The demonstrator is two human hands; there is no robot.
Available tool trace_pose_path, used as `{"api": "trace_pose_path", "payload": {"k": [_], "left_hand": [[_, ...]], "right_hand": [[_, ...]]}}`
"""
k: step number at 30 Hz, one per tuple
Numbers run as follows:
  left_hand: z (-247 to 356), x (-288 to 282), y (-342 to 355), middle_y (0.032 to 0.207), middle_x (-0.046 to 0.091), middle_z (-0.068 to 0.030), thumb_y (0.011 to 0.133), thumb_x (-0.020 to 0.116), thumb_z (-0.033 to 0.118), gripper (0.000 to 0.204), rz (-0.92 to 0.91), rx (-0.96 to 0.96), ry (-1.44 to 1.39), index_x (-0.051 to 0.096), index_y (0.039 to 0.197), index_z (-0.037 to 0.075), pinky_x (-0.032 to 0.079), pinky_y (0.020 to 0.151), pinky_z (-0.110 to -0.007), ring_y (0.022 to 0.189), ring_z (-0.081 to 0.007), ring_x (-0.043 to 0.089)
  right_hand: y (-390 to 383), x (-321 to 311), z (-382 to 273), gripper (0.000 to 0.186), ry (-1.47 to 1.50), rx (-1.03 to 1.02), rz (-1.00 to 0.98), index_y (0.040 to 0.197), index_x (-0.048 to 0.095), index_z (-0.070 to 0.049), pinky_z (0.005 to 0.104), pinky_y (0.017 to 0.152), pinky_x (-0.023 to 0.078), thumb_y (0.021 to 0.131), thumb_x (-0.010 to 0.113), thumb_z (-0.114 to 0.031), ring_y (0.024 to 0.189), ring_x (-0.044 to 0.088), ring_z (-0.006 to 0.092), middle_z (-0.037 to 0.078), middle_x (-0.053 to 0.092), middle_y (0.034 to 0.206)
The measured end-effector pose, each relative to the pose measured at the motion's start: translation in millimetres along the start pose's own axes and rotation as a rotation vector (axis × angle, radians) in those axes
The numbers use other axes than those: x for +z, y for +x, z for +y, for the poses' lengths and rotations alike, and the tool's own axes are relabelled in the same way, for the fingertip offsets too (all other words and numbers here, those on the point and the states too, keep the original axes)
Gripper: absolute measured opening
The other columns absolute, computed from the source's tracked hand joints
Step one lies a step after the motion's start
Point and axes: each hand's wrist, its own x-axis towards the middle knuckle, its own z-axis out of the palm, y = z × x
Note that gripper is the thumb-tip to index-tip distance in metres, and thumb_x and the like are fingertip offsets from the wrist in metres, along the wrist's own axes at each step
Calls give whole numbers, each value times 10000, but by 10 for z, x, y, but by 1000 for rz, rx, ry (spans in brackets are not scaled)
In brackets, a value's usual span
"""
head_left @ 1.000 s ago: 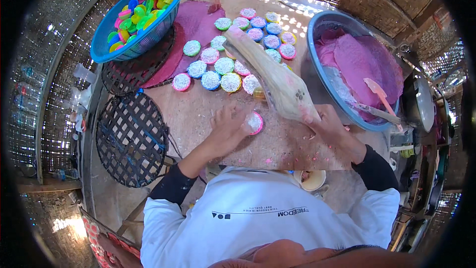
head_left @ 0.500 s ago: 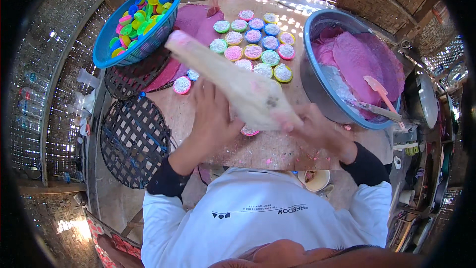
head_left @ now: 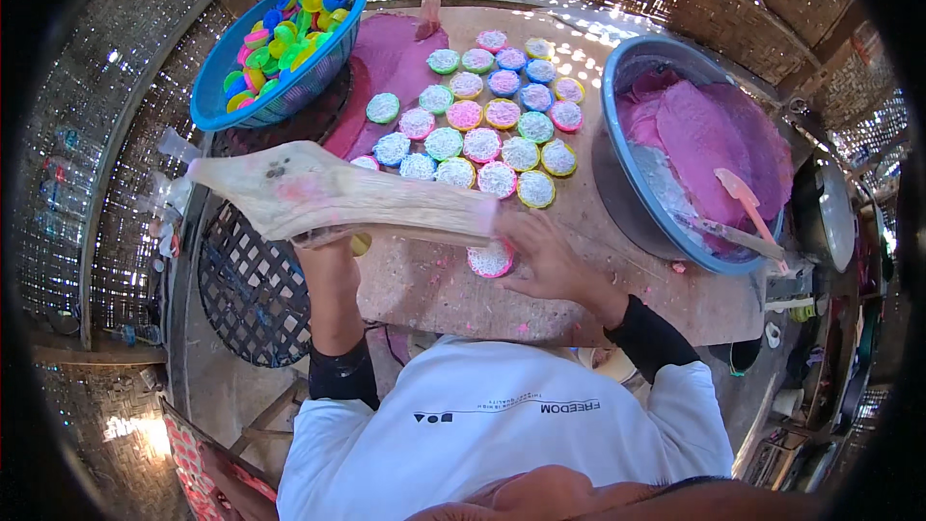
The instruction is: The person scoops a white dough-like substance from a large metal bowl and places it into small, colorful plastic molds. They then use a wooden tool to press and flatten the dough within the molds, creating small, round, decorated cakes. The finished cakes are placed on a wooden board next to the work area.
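A pale, carved wooden piece [head_left: 357, 193] with pink smudges lies across the view, its narrow end at the left. My left hand [head_left: 328, 256] is beneath it and appears to hold it up, though its fingers are mostly hidden. Part of a yellow cup [head_left: 361, 244] shows beside that hand. My right hand [head_left: 555, 256] is by the wood's broad end, thumb and fingers around the edge of a pink cup [head_left: 490, 259] topped with whitish shreds. Beyond the wood stand several similar filled cups [head_left: 502, 115] in pink, green, blue and yellow, grouped on the board [head_left: 617, 304].
At the far left, a blue basket [head_left: 207, 121] holds bright plastic cups. To the right, a large grey-blue tub [head_left: 617, 150] contains pink sheets, with a pink spatula [head_left: 741, 195] and a metal blade inside. A black woven tray [head_left: 253, 299] lies left of the board.
The wooden piece has swung round, its narrow end passing from my right hand to the far left. My left hand has gone beneath it; my right hand has moved left to the pink cup.
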Motion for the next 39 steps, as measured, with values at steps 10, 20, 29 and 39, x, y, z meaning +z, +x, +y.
{"api": "trace_pose_path", "payload": {"k": [10,20,29,39], "left_hand": [[133,-529,-37,945,566,-55,748,594,-26,319,161,-114,-44,501,1048,33,479,683,-303,801,-172,570],[189,-1030,-116,1007,557,-94,762,597,-19,313,461,46,205,498,1058,-2,453,777,-294,883,-191,555],[-252,-1171,-173,1023,604,-89,742,655,85,354,387,764,1437,560,1079,28,417,868,-364,924,-173,574],[447,439,12,981,613,-83,718,658,166,388,-787,596,440,569,1083,70,450,771,-354,875,-206,595]], "right_hand": [[467,-242,-141,820,4,60,-218,1349,308,-95,545,1026,184,659,692,-316,1102,478,255,81,546,1126],[1711,637,4,816,-186,-211,-124,1352,283,-105,532,1038,166,679,672,-351,1105,475,274,144,549,1113],[1773,502,-31,560,95,-142,269,1229,468,-74,493,1010,240,740,641,-284,1068,508,284,132,551,1133],[1571,-1102,-651,279,730,-92,418,989,594,0,239,587,478,923,432,-217,649,595,106,79,619,741]]}}
